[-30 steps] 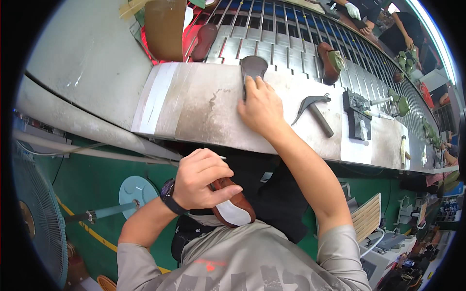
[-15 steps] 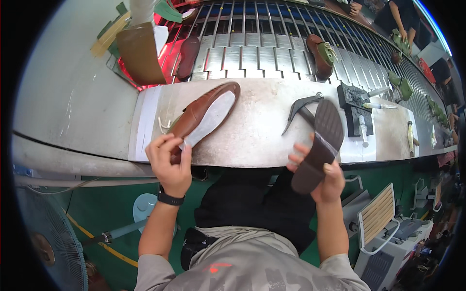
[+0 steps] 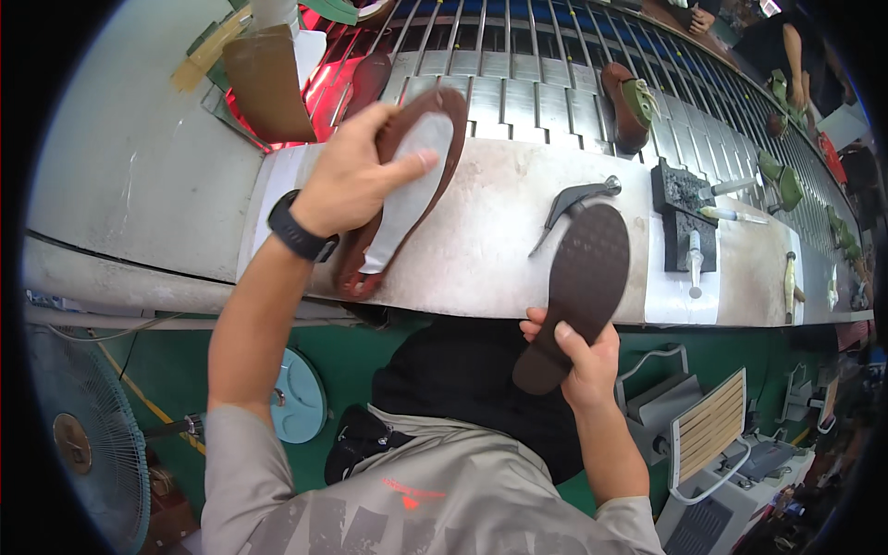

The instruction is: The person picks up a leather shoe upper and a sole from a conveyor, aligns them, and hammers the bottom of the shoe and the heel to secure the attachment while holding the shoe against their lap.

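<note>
My left hand (image 3: 356, 176) grips the upper part of a brown leather shoe (image 3: 375, 236), fingers round its far side and thumb across the bottom. The shoe's underside faces me, with a pale grey patch inside a brown rim. In my right hand (image 3: 589, 365) is a dark brown shoe sole (image 3: 589, 268), its patterned face up, thumb on top and fingers beneath. Beyond the sole lies a hammer (image 3: 581, 196) with a curved dark head and round metal face; the sole hides its handle.
A black block (image 3: 684, 190) holding syringes stands right on the pale worktop (image 3: 504, 213). Behind it, a roller conveyor (image 3: 518, 74) carries a brown-and-green shoe (image 3: 629, 106). A cardboard flap (image 3: 268, 88) hangs at left, a fan (image 3: 83, 453) below. Another person's arm (image 3: 794, 60) shows far right.
My left hand has moved up the shoe to grip its upper part, and the shoe stands steeper. The sole in my right hand has come down and left, its patterned face turned more toward me.
</note>
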`<action>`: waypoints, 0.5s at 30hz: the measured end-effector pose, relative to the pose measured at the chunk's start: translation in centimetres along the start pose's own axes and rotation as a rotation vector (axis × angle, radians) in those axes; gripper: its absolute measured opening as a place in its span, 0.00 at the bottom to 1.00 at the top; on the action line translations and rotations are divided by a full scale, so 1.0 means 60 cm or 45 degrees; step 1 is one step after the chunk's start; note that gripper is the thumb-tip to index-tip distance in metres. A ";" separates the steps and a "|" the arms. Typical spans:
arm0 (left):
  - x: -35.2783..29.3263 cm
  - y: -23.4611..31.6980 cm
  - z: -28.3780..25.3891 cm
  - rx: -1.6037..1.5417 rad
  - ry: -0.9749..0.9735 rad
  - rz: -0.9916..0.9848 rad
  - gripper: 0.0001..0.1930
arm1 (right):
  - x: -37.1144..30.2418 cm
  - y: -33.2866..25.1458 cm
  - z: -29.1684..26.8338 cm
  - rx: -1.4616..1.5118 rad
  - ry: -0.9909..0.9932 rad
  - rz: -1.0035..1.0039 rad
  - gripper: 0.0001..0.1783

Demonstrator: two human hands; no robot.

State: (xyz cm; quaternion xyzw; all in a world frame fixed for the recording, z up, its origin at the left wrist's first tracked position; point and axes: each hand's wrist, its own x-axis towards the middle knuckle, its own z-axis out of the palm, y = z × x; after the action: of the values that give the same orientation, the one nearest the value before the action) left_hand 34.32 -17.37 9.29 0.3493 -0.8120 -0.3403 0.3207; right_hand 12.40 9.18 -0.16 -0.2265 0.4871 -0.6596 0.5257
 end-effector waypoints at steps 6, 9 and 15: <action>-0.023 0.031 -0.021 -1.113 0.060 0.157 0.19 | -0.021 -0.023 0.046 0.053 -0.220 -0.121 0.19; -0.013 0.028 -0.002 -1.279 -0.039 0.196 0.17 | -0.022 -0.051 0.104 0.007 -0.296 -0.164 0.22; -0.015 0.065 0.009 -1.041 -0.151 0.436 0.20 | 0.010 -0.088 0.170 -0.071 -0.598 -0.235 0.13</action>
State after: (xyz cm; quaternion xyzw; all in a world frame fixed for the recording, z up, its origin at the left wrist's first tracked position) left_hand 33.07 -14.44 11.75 0.0343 -0.6739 -0.5948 0.4370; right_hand 17.97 4.39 8.66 -0.4315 0.3469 -0.6204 0.5554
